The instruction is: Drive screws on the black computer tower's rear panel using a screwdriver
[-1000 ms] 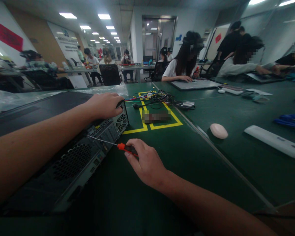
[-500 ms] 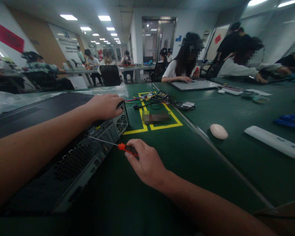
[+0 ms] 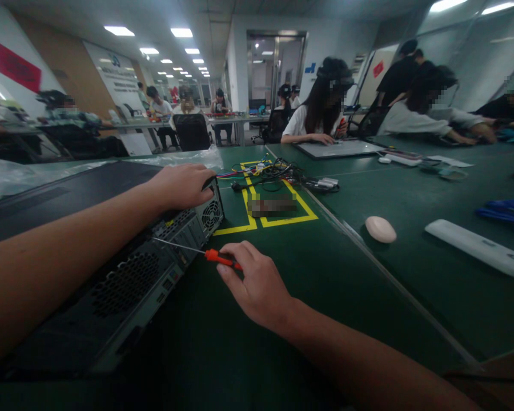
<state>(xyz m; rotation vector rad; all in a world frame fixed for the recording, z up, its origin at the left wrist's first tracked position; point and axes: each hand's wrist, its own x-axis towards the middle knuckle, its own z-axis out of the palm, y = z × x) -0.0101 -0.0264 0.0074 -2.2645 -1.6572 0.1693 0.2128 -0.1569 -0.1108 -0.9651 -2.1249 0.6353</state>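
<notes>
- Left hand (image 3: pixel 182 185) braced on top rear edge of black computer case (image 3: pixel 126 279).
- Right hand (image 3: pixel 255 282) grips red-and-black screwdriver (image 3: pixel 217 256); shaft points left to the case's rear panel, can't tell if tip is seated.
- Cable tangle (image 3: pixel 285 170) behind, partly over yellow tape outline (image 3: pixel 289 220) on green table (image 3: pixel 325 279); pixelated item (image 3: pixel 272 205) inside tape.
- Right of table seam: pale oval object (image 3: pixel 381 229), white bar-shaped device (image 3: pixel 477 246), blue item (image 3: pixel 505 211).
- Across table: co-worker (image 3: pixel 314 108) in white, hand on flat panel (image 3: pixel 338 149).
</notes>
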